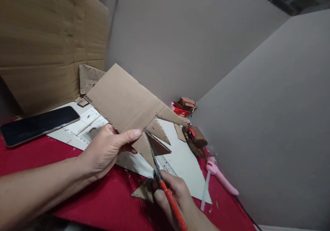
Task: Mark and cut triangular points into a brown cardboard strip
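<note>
My left hand [108, 148] grips a piece of brown cardboard [126, 99] by its lower edge, the thumb lying on top. Pointed strips and notches are cut into the right end of the cardboard. My right hand [175, 193] is closed on scissors [171, 201] with orange handles. Their blades reach up between a pointed flap and a darker, folded triangular flap, close to my left thumb. Below the blades, a small cardboard scrap [144, 191] lies beside my right hand, partly hidden by it.
A phone [41, 124] lies at the left on the red cloth [87, 203]. White paper [180, 165] spreads under the work. At the right are a brown roll [198, 136] and a pink glue gun [221, 179]. Large cardboard [54, 45] stands behind.
</note>
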A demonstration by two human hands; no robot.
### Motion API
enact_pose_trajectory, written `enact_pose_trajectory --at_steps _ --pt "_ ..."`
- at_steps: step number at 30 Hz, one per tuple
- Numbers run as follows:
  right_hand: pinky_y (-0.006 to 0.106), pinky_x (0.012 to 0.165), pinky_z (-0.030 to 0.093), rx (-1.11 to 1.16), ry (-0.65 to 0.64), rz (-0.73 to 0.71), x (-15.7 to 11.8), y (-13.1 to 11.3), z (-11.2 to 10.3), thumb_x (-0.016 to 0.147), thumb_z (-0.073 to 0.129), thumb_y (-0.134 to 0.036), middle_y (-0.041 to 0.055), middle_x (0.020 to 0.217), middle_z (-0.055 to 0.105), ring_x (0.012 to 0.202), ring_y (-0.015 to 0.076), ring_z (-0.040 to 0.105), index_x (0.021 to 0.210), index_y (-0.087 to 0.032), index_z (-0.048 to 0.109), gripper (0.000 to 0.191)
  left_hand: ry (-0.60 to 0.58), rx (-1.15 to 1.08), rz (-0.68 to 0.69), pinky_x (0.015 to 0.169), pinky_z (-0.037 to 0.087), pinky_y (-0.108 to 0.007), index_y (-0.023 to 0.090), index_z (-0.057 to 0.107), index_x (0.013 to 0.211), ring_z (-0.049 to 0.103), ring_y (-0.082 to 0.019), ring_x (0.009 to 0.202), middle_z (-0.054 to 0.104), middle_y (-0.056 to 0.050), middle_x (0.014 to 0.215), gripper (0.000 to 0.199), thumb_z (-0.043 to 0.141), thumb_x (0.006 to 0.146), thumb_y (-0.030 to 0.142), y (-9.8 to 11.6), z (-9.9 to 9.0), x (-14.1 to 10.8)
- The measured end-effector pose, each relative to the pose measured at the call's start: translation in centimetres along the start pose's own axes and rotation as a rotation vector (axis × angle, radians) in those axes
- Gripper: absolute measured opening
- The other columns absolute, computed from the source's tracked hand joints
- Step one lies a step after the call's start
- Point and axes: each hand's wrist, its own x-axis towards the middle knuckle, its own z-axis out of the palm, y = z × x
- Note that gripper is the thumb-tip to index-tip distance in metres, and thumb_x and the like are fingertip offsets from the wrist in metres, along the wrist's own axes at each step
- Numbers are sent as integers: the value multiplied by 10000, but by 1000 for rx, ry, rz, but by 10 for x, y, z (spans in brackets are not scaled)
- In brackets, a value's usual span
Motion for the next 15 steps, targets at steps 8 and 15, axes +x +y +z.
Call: enact_pose_trajectory --at_steps 8,15 --pt "278 533 290 51 -41 10 0 -6 -4 964 490 -608 -44 650 415 579 137 353 794 -221 467 424 24 31 19 578 569 -255 165 773 935 657 -180 724 749 -69 909 302 888 683 287 -1 1 1" --pt "279 534 284 95 -28 20 0 -6 -2 971 497 -586 -54 634 372 572 135 334 770 -226 454 415 19 21 5 586 577 -252 175 758 893 624 -149 699 720 -48 902 259 883 713 314 0 3 -1"
